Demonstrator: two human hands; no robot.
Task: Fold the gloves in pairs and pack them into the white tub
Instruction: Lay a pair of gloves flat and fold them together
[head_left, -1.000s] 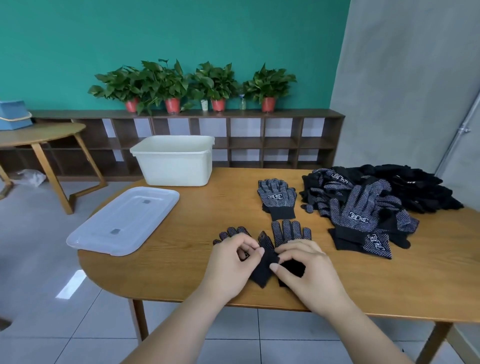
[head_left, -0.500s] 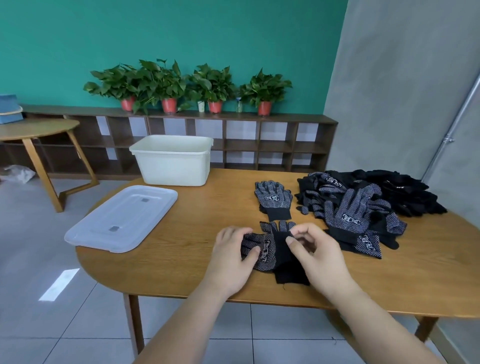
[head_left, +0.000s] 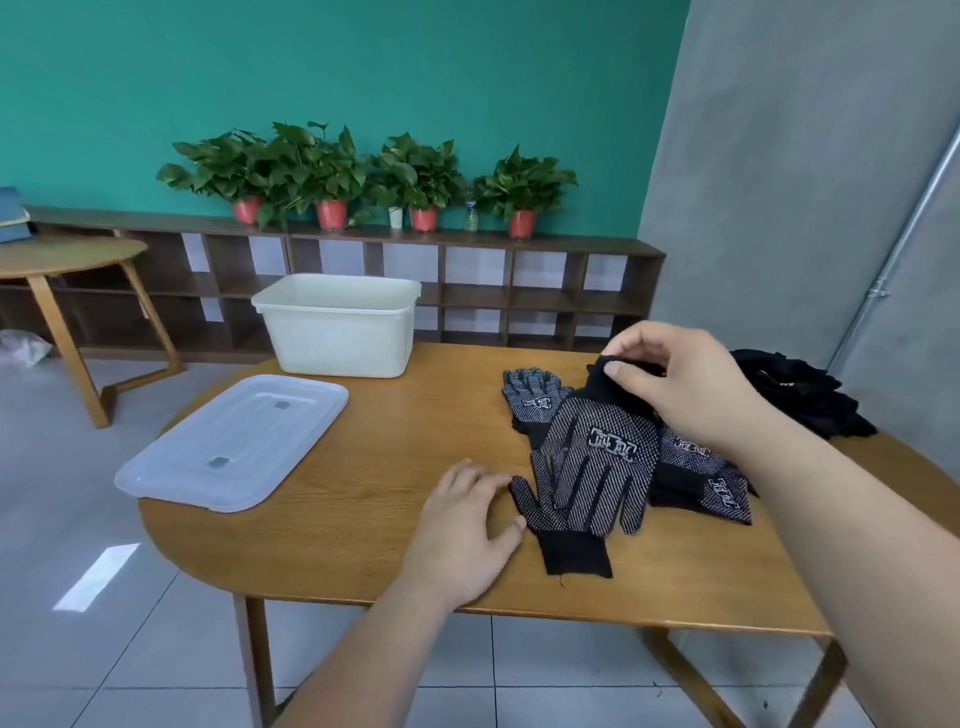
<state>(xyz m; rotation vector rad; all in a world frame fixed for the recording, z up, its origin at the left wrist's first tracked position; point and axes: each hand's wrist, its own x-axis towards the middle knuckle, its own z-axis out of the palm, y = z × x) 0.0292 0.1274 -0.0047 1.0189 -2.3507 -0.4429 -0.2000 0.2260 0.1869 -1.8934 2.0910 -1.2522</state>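
Resting palm-down on the wooden table (head_left: 363, 545), the left hand (head_left: 467, 525) lies slack with its fingers loosely spread and grasps nothing. Its thumb tip sits right at the edge of a flat glove (head_left: 574, 553), black with white dots, whose cuff points toward the near edge; whether they touch cannot be told.

Over it dangles a hanging glove (head_left: 597, 452), fingers down and dotted side toward the camera, its fingertips overlapping the one below. The right hand (head_left: 680, 384) pinches its black cuff between the thumb and curled fingers, raised above the table.

Beneath the right forearm lie more dotted gloves (head_left: 722, 488). Just behind the hanging one, another glove (head_left: 532, 397) lies dotted side up with its fingers pointing away. Farther right is a heap of black gloves (head_left: 800, 395).

At the left edge a clear lid (head_left: 234, 441) lies flat. Just behind it, at the far side, the white tub (head_left: 337, 332) stands upright, well apart from the gloves; its inside is out of sight.

Beyond, potted plants (head_left: 332, 171) line a low shelf (head_left: 467, 270) against a green wall.
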